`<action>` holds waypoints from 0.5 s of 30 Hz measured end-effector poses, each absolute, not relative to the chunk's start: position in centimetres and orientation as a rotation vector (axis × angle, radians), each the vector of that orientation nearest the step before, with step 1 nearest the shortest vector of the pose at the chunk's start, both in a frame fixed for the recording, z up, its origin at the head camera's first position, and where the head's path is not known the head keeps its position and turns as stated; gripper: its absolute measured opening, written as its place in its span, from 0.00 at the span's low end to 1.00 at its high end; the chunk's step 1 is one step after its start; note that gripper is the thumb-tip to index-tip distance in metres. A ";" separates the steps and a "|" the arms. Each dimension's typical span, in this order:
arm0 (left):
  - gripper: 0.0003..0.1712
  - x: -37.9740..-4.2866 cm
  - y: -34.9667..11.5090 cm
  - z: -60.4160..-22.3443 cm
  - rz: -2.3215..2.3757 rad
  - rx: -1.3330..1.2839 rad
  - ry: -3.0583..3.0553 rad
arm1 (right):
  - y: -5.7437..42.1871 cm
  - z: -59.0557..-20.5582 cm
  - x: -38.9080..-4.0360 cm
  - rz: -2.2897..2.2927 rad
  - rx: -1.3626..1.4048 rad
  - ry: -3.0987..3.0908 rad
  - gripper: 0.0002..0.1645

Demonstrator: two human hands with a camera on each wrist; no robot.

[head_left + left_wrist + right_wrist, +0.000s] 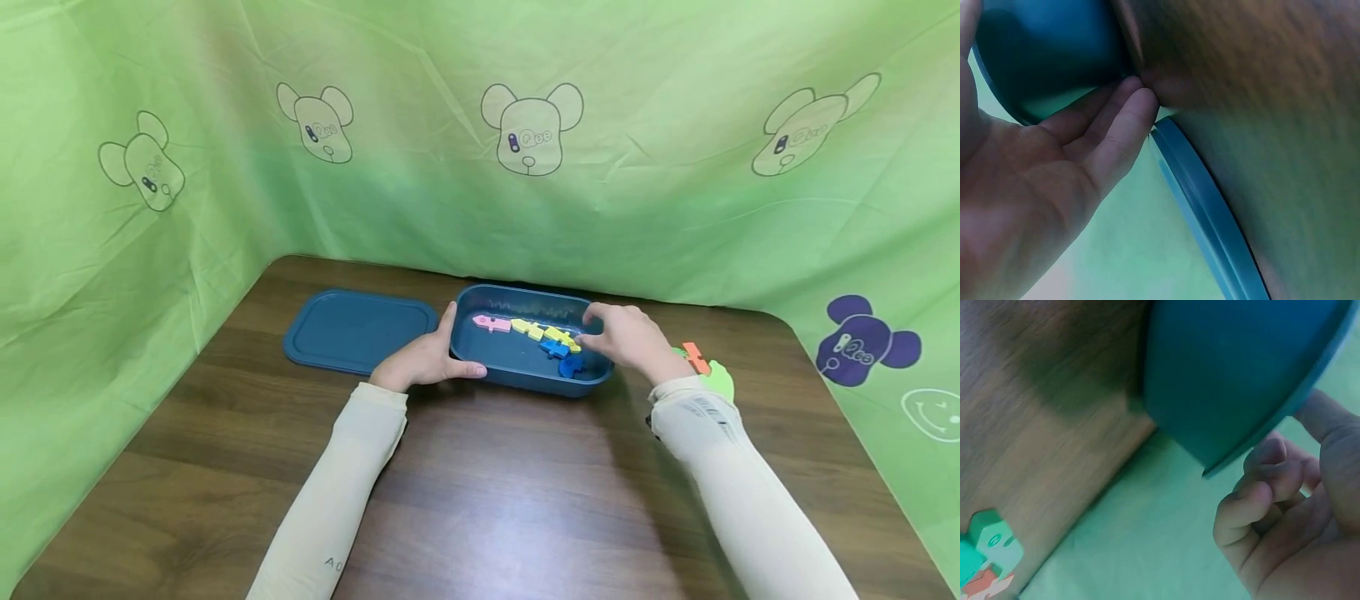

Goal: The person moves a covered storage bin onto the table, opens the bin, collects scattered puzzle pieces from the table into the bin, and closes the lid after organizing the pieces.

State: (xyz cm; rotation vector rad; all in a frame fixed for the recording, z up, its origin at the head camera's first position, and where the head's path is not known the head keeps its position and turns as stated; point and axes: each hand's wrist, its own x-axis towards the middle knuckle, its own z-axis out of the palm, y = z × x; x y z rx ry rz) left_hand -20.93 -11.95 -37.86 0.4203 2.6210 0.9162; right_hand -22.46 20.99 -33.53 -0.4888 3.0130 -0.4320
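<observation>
A dark blue rectangular box (517,379) stands on the table, its top uncovered. Inside lie a pink piece (492,323), two yellow pieces (527,328), a blue piece (554,348) and a darker blue piece (571,366), all flat with notches. My left hand (426,358) spans the box's left front corner, straight fingers along the end wall and thumb at the front rim. Over the right end, my right hand (626,337) has thumb and index finger apart inside the rim, beside a yellow piece. Its other fingers (1244,506) curl loosely outside the wall.
The matching blue lid (363,329) lies flat on the table left of the box. Right of the right wrist are an orange piece (696,358) and a light green piece (720,381), partly covered by the sleeve. A green printed curtain (450,208) hangs behind the table (480,500).
</observation>
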 end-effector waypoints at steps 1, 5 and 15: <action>0.76 -20.9 -11.9 -37.8 0.914 0.424 2.621 | 21.4 -33.4 -22.2 -0.450 -0.484 3.025 0.23; 0.76 -20.8 -11.8 -37.7 0.913 0.423 2.616 | 23.1 -33.0 -20.9 -0.530 -0.470 3.064 0.18; 0.76 -20.7 -11.8 -37.8 0.922 0.420 2.613 | 29.7 -33.3 -16.9 -0.593 -0.410 3.085 0.12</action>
